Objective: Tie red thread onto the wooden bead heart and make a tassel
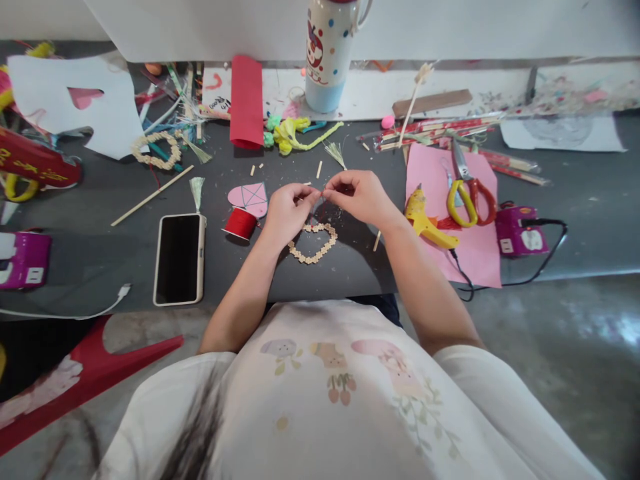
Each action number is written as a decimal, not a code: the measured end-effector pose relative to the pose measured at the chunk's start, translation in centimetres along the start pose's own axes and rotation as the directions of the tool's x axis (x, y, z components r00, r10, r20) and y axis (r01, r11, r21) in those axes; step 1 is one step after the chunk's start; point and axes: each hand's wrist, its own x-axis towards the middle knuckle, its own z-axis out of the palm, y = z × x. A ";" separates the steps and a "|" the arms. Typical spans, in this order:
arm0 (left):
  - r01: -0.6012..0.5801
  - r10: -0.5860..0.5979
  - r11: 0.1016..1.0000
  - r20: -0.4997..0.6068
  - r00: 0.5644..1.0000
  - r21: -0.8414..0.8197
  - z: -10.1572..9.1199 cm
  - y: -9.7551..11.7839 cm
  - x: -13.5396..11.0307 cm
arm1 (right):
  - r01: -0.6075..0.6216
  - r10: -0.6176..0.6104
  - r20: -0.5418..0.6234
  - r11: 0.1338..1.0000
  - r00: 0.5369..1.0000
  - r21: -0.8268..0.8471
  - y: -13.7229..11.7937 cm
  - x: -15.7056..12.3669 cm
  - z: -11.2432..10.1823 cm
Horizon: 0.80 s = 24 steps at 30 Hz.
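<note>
Together, hands (361, 195) pinch red thread (313, 219) above heart-shaped ring (311, 259).

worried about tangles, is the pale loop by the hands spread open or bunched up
Spread open: the pale loop forms a heart-like outline, with grey tabletop showing inside it.

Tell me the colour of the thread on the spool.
Red; the spool thread shows best in the head view.

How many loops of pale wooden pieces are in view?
2: one loop right of the red spool, another by the white cutout paper; more may be hidden.
</note>
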 end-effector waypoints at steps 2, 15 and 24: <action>0.005 -0.005 1.000 0.022 1.000 0.008 0.0 0.1 0.0 | 0.002 -0.003 0.016 0.999 1.000 0.035 0.3 0.0 0.0; 0.051 -0.042 0.990 0.072 0.997 -0.129 0.0 0.3 0.1 | 0.021 -0.025 0.053 0.996 0.998 0.084 0.5 0.3 0.0; 0.034 -0.023 0.987 0.070 0.997 -0.158 -0.1 0.2 0.1 | 0.033 -0.034 0.020 0.996 0.999 0.078 0.1 0.2 -0.1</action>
